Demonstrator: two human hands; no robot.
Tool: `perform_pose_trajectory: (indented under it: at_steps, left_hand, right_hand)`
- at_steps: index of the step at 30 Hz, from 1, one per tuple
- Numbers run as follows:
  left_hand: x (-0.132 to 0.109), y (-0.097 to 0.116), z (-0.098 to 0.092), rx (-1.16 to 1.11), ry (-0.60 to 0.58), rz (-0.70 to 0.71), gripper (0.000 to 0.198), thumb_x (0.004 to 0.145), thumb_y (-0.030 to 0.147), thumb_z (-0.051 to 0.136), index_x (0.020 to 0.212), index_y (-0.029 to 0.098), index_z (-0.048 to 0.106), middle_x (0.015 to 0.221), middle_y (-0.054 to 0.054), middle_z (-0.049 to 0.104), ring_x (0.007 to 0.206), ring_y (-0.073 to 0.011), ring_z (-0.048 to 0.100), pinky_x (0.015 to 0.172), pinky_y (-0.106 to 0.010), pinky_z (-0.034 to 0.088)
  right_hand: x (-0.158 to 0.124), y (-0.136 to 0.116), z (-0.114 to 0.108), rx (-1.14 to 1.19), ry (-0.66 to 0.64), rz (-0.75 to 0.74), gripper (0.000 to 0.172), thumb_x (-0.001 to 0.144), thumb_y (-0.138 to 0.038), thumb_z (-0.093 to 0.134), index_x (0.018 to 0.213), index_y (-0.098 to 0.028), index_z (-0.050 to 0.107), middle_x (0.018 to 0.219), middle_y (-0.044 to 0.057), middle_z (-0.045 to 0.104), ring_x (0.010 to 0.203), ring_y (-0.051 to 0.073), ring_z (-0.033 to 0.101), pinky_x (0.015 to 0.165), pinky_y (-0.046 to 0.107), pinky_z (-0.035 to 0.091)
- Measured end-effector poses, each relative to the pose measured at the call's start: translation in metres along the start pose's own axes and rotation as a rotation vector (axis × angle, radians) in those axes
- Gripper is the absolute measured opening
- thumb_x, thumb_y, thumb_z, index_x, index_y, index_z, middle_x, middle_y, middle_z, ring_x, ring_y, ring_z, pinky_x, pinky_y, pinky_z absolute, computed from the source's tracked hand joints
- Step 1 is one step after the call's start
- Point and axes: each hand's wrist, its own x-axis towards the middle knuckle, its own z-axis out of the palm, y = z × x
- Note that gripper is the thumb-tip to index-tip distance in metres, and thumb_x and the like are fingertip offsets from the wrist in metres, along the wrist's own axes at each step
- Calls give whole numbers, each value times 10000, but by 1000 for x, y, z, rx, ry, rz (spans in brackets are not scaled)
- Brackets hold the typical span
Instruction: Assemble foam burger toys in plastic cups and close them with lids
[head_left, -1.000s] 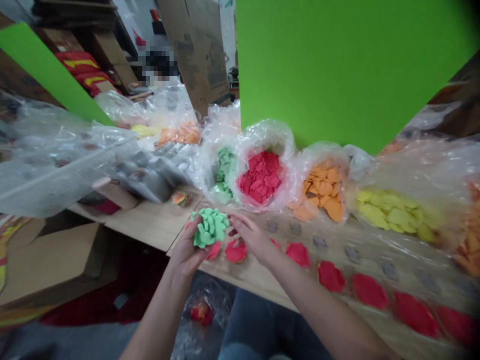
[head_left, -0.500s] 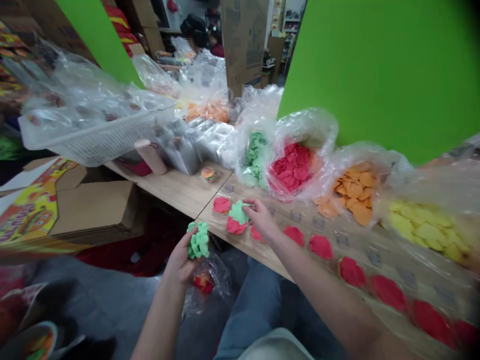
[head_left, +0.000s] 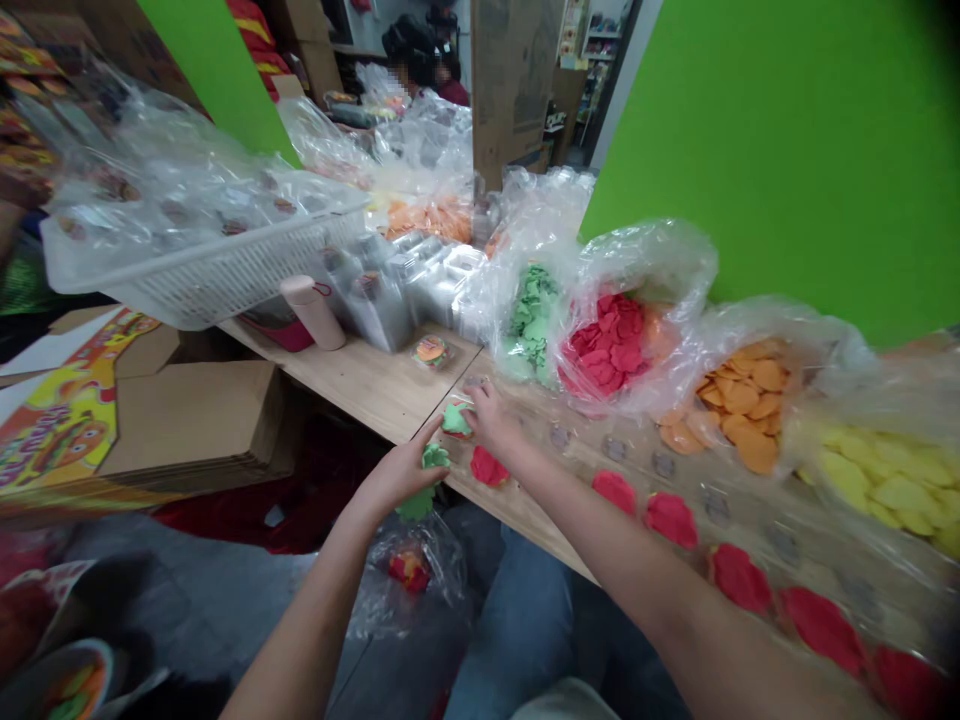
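Observation:
My left hand [head_left: 401,478] is closed around several thin green leaf-shaped pieces [head_left: 417,503], with its thumb and forefinger pointing at the table edge. At the left end of a row of red scalloped pieces, a single green leaf-shaped piece [head_left: 454,419] lies over a red one, which is mostly covered. The fingers of my right hand [head_left: 493,418] are at the right edge of that green piece, gripping it. Just below my right hand is an uncovered red scalloped piece [head_left: 489,466]. More red pieces [head_left: 671,519] continue to the right, partly behind my right forearm.
Along the back stand plastic bags of green pieces [head_left: 534,318], red pieces [head_left: 609,340], orange discs [head_left: 746,395] and yellow discs [head_left: 885,475]. A wrapped toy burger [head_left: 431,351], a pink bottle [head_left: 313,312] and a white basket [head_left: 217,275] are left. Small clear packets [head_left: 615,447] line the table.
My right hand has moved left and brought a green piece onto the leftmost red piece. My left hand has come up and right, close to it. The view has shifted slightly.

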Motion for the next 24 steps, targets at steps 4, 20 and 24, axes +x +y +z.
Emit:
perform_pose_trajectory:
  at_steps: [4,20,24]
  left_hand:
    - [6,1,-2,95,-21,68,835,629,247,581,1387,257,232,646,9,593,624,-192,583,582,-226,363]
    - [2,-3,-28,-375,44,-7,727,589,277,698,1269,224,443,783,-23,665,680,-186,614,654,-261,462]
    - [-19,0,-12,-1247,232,-294,278,696,268,645,946,160,592,818,-32,656,639,-132,625,599,-245,519]
  right_hand:
    - [-31,0,-9,-331,2,-94,323,867,-159,366,1148,-195,522,1158,102,524,1124,251,404,906,388,334]
    - [-38,-5,-5,-414,-162,-239,384,858,-135,370,1229,-165,466,1330,130,421,1317,301,178,1027,543,132]
    - [-45,-15,-13,-83,2,-117,379,857,-125,368,1224,-148,461,1279,136,463,1243,261,330,1011,478,254]
